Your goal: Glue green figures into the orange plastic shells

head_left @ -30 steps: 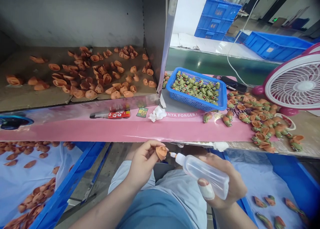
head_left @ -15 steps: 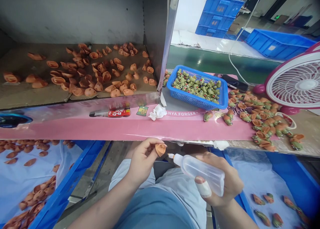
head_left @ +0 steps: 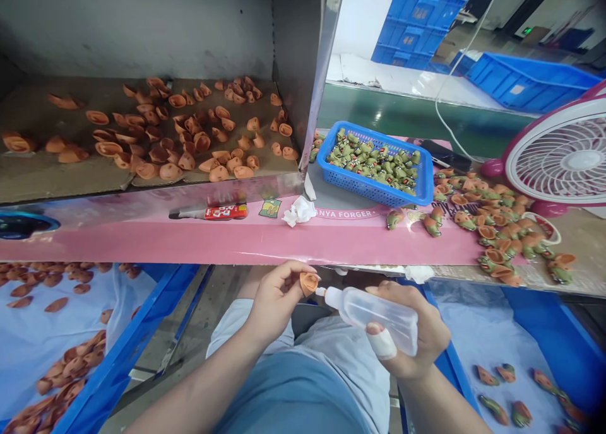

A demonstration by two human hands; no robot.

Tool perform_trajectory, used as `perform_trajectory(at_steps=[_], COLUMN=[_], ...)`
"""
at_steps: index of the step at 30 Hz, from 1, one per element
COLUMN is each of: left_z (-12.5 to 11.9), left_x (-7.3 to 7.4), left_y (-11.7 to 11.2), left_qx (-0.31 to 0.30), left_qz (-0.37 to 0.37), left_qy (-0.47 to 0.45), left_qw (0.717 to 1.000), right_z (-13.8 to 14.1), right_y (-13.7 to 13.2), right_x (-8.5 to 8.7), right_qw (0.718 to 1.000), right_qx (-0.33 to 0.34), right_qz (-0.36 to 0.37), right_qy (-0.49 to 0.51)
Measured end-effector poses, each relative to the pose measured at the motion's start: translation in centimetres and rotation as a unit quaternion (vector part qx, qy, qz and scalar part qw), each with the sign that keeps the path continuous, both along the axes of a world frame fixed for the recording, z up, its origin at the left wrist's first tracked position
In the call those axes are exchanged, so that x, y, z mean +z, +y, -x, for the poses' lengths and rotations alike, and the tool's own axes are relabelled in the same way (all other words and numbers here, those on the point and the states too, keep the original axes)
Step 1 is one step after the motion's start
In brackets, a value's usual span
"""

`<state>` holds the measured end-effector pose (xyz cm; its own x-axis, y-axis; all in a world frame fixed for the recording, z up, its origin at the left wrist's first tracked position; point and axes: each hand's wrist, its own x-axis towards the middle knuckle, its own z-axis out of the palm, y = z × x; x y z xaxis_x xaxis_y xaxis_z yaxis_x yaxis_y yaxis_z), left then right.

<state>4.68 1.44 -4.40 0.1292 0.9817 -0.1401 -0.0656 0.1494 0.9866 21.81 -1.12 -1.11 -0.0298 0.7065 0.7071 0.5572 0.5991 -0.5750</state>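
My left hand (head_left: 274, 298) pinches a small orange shell-shaped piece (head_left: 308, 282) between thumb and fingers, just below the pink table edge. My right hand (head_left: 416, 336) is wrapped round a clear squeeze bottle (head_left: 374, 313); one finger has white tape on it. The bottle's nozzle tip touches the orange piece or sits right at it. Both hands are over my lap.
A shelf (head_left: 57, 178) holds several orange pieces (head_left: 189, 137). A blue basket (head_left: 379, 194) holds green parts. Joined orange-and-green pieces (head_left: 492, 229) lie beside a pink fan (head_left: 558, 159). Blue bins (head_left: 123, 358) with orange pieces flank my legs. A red tube (head_left: 222, 212) and crumpled tissue (head_left: 298, 211) lie on the pink table.
The bottle's nozzle has closed in on the orange piece, from a small gap to contact. Both hands shifted slightly up with the view.
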Motion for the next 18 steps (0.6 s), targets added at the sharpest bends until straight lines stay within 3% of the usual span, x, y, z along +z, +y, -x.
perform_trajectory(at_steps=[18], left_z=[-0.02], left_x=[-0.4], left_y=[-0.07], left_qx=[-0.016], left_qz=[0.002], left_qy=[-0.007], left_qw=[1.0], right_z=[-0.22], right_y=[0.49], right_x=[-0.68], right_qw=[1.0], right_qx=[-0.018], right_qz=[0.006], right_qy=[0.023])
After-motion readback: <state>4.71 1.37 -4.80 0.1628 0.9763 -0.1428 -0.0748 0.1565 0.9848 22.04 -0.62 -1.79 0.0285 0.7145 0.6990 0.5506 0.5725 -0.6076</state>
